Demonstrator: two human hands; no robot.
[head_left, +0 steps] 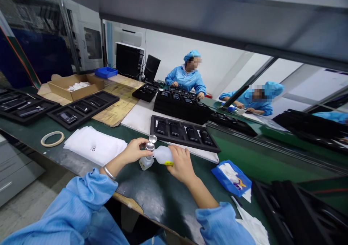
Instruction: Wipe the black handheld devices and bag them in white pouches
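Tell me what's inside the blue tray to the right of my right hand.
The blue tray holds crumpled white material and a yellow-and-purple item. Whatever lies beneath them is covered and can't be seen.

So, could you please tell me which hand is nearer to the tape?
Left: the left hand, holding the small bottle, is across the paper from the tape; the right hand, holding the white bottle, is farther off.

Factory workshop, co-workers [187, 78] in blue caps [191, 55], black trays [179, 112], green workbench [127, 181]
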